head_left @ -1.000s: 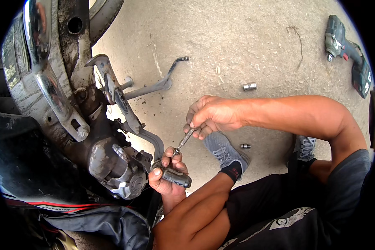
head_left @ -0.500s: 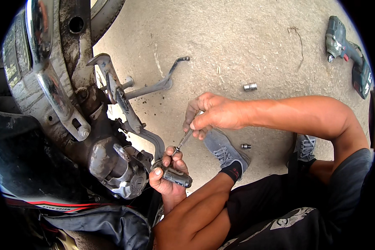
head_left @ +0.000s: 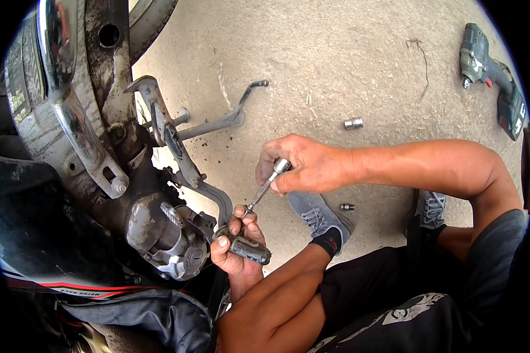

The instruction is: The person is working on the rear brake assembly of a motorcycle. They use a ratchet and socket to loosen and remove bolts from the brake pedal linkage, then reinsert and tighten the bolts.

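My left hand (head_left: 237, 250) grips a small dark metal part (head_left: 245, 247) just below the bent lever of a motorcycle's engine area (head_left: 165, 235). My right hand (head_left: 303, 165) holds a thin silver driver tool (head_left: 265, 187) by its upper end, the shaft slanting down and left. Its tip rests on the dark part, right at my left thumb and fingers. Both forearms come in from the lower right.
A kick-start style lever (head_left: 218, 120) sticks out over the concrete floor. A cordless impact wrench (head_left: 493, 79) lies at the top right. One silver socket (head_left: 353, 123) and a small dark socket (head_left: 347, 207) lie on the floor. My grey shoes (head_left: 319, 215) are below my right hand.
My right hand has slid up and right along the driver tool, exposing more of the shaft. The left hand and the dark part stay in place.
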`<state>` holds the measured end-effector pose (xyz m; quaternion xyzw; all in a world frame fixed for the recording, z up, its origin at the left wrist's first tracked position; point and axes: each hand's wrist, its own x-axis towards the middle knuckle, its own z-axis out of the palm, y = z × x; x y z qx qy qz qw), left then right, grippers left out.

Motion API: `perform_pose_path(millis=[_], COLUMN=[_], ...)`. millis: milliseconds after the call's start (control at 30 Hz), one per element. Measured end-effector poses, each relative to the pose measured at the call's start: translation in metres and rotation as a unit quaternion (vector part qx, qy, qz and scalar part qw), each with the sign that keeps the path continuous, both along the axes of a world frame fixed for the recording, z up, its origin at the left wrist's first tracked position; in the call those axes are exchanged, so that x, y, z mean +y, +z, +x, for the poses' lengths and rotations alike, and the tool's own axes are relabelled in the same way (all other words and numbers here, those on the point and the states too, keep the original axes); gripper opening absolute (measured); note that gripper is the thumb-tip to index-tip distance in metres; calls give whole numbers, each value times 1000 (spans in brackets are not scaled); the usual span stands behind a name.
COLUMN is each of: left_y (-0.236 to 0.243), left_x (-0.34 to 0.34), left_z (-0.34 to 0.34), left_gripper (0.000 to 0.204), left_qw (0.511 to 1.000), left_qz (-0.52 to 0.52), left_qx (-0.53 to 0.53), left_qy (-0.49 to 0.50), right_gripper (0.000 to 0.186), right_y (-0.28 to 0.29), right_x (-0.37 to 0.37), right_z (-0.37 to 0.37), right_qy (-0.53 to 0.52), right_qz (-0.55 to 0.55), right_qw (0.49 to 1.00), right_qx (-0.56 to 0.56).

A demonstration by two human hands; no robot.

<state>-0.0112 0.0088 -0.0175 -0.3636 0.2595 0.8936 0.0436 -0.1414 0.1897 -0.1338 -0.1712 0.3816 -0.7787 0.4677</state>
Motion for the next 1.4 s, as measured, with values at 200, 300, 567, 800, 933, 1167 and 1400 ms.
perform_pose_path(millis=[200, 300, 567, 800, 933, 1167, 1400], left_y=[0, 1, -1, -4, -5, -5, -8], left_x=[1, 3, -1, -10, -11, -13, -15], left_z=[0, -1, 0, 11, 10, 9, 9], left_gripper=[22, 22, 23, 20, 20, 20, 21], left_qw=[1000, 1000, 1000, 1000, 999, 997, 998], left_qz=[-8, -12, -3, 4, 3, -12, -12], left_qx=[1, -4, 9, 8, 8, 2, 7], left_qy=[-9, -8, -26, -27, -45, -70, -68], right_gripper=[23, 24, 26, 23, 22, 26, 34], right_y=[1, 0, -18, -39, -54, -66, -73], right_x=[2, 2, -13, -30, -34, -45, -51], right_z=[1, 2, 14, 18, 15, 8, 6], right_qy=[52, 74, 92, 113, 126, 145, 191], right_qz=[-4, 14, -19, -106, -122, -133, -161], right_qw=[993, 991, 977, 918, 904, 896, 899], right_qx=[-105, -107, -193, -365, -391, -398, -359])
